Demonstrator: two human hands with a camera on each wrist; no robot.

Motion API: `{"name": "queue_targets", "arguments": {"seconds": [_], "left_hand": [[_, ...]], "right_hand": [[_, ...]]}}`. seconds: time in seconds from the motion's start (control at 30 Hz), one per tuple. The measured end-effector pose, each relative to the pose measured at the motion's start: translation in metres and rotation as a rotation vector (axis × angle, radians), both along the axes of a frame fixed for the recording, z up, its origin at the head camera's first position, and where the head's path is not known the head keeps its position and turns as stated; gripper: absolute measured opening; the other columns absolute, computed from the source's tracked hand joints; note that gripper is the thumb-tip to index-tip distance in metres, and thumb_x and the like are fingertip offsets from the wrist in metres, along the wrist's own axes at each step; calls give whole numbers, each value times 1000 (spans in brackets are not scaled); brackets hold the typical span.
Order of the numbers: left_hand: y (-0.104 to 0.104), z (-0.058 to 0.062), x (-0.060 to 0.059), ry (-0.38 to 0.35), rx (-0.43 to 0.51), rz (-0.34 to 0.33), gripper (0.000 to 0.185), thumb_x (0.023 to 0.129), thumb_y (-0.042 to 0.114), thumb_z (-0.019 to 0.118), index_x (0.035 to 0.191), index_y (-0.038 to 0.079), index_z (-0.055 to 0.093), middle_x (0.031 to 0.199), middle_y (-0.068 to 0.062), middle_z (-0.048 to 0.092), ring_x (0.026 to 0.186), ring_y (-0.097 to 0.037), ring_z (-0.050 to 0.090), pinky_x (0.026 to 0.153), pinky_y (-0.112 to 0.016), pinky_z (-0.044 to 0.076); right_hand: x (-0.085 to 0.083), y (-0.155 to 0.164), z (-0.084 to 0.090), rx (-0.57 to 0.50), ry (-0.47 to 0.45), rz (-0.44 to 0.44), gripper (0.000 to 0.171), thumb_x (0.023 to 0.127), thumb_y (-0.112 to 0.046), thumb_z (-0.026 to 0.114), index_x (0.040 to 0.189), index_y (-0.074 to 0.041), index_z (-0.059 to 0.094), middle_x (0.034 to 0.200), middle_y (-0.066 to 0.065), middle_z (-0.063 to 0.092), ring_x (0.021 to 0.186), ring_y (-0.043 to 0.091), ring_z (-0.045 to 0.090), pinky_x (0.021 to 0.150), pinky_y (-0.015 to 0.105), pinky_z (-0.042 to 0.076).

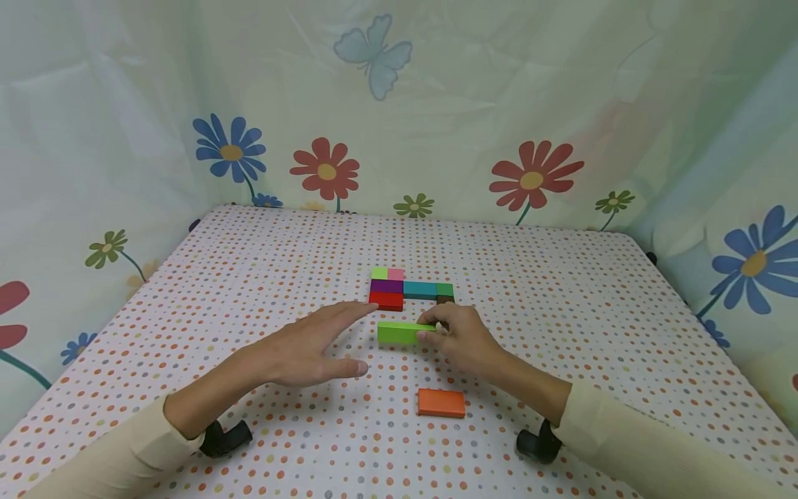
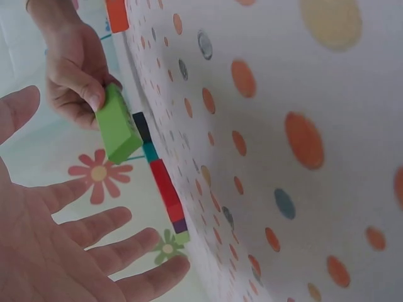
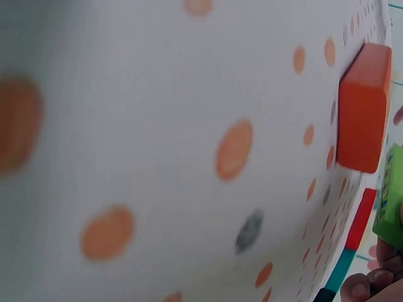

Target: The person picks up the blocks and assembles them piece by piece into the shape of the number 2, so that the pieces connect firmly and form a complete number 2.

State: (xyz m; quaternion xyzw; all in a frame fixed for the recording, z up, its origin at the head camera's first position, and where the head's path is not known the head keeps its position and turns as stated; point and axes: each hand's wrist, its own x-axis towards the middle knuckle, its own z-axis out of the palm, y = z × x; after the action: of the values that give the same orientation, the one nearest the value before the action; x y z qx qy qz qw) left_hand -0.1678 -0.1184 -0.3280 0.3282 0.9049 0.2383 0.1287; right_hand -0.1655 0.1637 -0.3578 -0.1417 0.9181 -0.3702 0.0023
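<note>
While pinched, oblong block shows bright green.

Pale floral curtain is hanging across the back and wrapping round both sides, and it's showing some creases. A faded blue butterfly is floating near the top, printed on, looking kinda washed out. Lower down, a left red flower and a right red flower are flanking a tiny green flower, while a blue flower is sitting further left. Another, a big blue bloom, is filling up the right side panel. Below all that, a white tablecloth is rocking orange, grey and yellowish dots, lol, and they're running everywhere.
</note>
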Motion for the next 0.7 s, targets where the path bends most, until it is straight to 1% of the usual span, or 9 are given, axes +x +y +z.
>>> {"name": "queue_targets", "arguments": {"seconds": [0.07, 0.17, 0.27, 0.43, 0.57, 0.7], "left_hand": [[1, -1, 0, -11, -6, 8, 85, 90, 60, 64, 161, 38, 23, 167, 1, 25, 153, -23, 21, 117, -64, 26], [2, -3, 0, -27, -16, 24, 86, 89, 59, 66, 161, 41, 23, 167, 3, 25, 153, -21, 22, 117, -63, 27], [2, -4, 0, -31, -21, 29, 86, 89, 58, 68, 160, 42, 23, 167, 4, 25, 152, -20, 23, 117, -62, 28], [2, -5, 1, -25, -16, 24, 86, 89, 57, 68, 160, 42, 23, 167, 5, 25, 152, -20, 23, 117, -62, 29], [1, -5, 1, -16, -10, 16, 86, 89, 57, 68, 160, 41, 23, 166, 4, 26, 152, -19, 24, 116, -61, 29], [1, -5, 1, -10, -15, 17, 86, 88, 57, 68, 161, 40, 24, 166, 4, 27, 152, -19, 24, 117, -61, 30]], "right_hand": [[2, -2, 1, -1, -3, 7, 14, 92, -10, 74, 105, -7, 76, 99, 1, 67, 85, 19, 50, 71, 31, 45], [4, -4, 1, -11, -12, 19, 13, 91, -9, 75, 104, -6, 77, 99, 1, 68, 82, 18, 49, 66, 28, 44], [5, -7, 1, -16, -22, 29, 12, 91, -9, 75, 103, -6, 77, 97, 1, 68, 82, 18, 50, 66, 27, 44], [8, -12, -2, -30, -73, 43, 10, 91, -10, 75, 101, -8, 78, 96, 0, 67, 85, 17, 52, 68, 27, 48], [10, -13, -4, -42, -116, 81, 10, 92, -10, 74, 101, -9, 78, 95, 0, 66, 84, 18, 53, 67, 27, 49], [13, -14, -5, -52, -130, 125, 9, 92, -10, 74, 99, -10, 79, 91, -1, 65, 82, 18, 53, 66, 27, 48]]}}
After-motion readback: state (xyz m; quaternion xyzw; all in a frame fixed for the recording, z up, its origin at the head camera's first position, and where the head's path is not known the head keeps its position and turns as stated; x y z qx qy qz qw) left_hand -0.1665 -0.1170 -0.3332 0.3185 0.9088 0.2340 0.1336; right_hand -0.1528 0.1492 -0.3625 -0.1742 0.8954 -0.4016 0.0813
